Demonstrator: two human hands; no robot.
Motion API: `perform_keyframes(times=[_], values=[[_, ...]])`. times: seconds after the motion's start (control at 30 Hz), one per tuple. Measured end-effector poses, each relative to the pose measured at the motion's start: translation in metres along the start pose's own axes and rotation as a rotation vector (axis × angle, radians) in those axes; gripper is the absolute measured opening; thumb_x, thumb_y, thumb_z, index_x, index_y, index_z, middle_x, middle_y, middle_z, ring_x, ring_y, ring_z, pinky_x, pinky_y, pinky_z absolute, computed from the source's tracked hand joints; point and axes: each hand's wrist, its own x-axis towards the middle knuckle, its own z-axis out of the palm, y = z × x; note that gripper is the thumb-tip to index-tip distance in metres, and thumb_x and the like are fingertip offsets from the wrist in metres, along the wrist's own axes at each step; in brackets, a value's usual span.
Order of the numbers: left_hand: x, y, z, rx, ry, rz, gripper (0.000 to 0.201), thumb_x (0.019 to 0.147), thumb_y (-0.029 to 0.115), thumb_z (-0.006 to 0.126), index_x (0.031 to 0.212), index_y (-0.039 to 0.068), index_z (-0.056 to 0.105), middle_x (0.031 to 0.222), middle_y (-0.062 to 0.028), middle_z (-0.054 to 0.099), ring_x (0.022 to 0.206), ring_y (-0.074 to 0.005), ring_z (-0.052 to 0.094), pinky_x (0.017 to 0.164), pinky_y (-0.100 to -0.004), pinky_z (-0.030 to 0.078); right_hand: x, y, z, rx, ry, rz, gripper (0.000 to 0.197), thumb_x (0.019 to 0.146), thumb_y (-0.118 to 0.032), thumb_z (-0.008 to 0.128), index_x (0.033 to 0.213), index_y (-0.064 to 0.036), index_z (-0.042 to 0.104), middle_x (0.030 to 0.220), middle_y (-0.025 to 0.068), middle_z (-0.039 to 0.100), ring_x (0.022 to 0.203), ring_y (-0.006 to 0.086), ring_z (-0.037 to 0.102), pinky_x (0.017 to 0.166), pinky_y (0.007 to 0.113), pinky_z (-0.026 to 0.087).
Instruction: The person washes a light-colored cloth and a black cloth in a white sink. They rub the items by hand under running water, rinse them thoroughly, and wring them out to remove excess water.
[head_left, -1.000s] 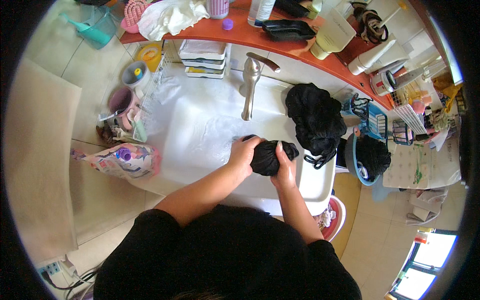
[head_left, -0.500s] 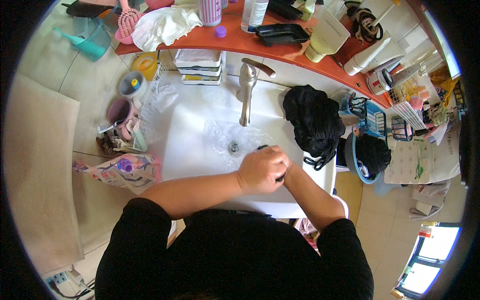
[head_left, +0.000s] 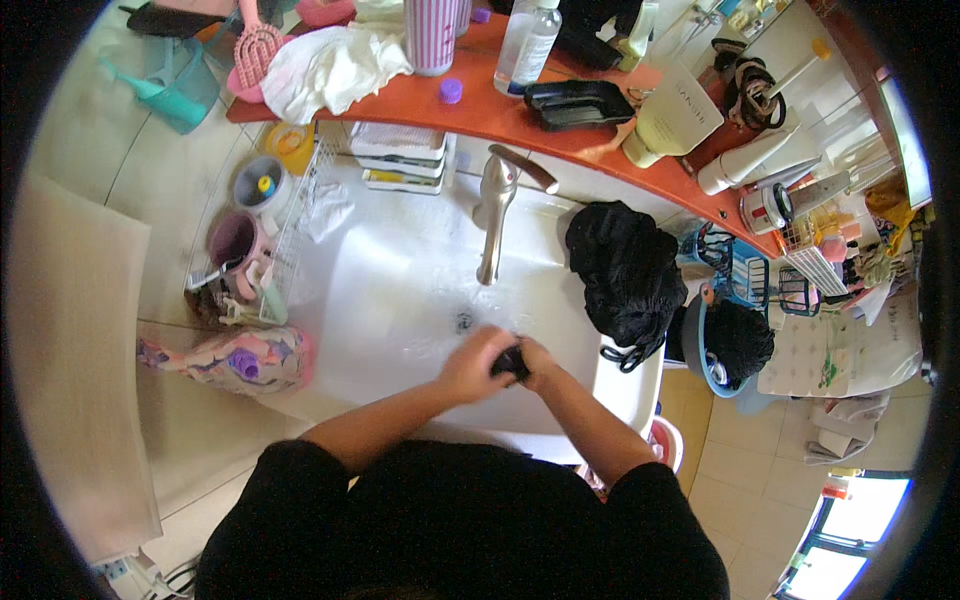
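Both hands are close together over the white sink, near its front side. Between them is a small wadded black cloth, squeezed so tightly that its kind does not show. My left hand, slightly blurred, closes on its left side. On the other side, my right hand grips the same wad. Just beyond the hands lies the drain, with a little water around it. The metal tap reaches over the basin from the back. A heap of black cloth rests on the sink's right rim.
A red-brown shelf with bottles and tubes runs behind the sink. Left of the basin stand a wire rack with cups and a patterned pouch with a purple cap. At right, a blue basin holds more black cloth.
My hands have come slightly apart, the left shifting leftward, so more of the black wad shows between them. Swirling water in the sink has lessened. The whole view has tilted a little.
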Motion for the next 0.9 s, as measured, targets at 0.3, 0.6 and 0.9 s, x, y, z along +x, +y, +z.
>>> perform_keyframes(times=[0.3,0.6,0.9], values=[[-0.006,-0.068,-0.091,-1.223,0.425,-0.558,0.044,0.075,0.000,0.063,0.117,0.003,0.050,0.106,-0.0096,0.058,0.095,-0.0208,0.059,0.082,-0.0312,0.049,0.043,-0.057,0.112,0.076,-0.268,-0.408,0.032,0.076,-0.024,0.069,0.100,-0.0073,0.056,0.086,0.0032,0.060,0.077,0.0159,0.059,0.069,0.030,0.049],[0.025,-0.065,-0.077,-1.030,0.301,-0.504,0.049,0.071,0.000,0.065,0.118,0.000,0.051,0.106,-0.0066,0.059,0.097,-0.0169,0.056,0.086,-0.0296,0.043,0.015,-0.090,0.099,-0.102,-0.299,-0.055,0.030,0.078,-0.028,0.063,0.100,-0.0075,0.058,0.086,0.0069,0.062,0.077,0.0191,0.062,0.065,0.032,0.052],[0.107,-0.071,-0.026,-1.384,0.004,-0.732,0.026,0.082,0.025,0.059,0.091,0.002,0.061,0.091,-0.0090,0.064,0.081,-0.0194,0.060,0.075,-0.0334,0.048,-0.048,-0.072,-0.007,0.326,0.000,-0.422,0.036,0.078,-0.013,0.058,0.113,-0.0076,0.051,0.104,0.0101,0.059,0.095,0.0261,0.058,0.083,0.040,0.047]])
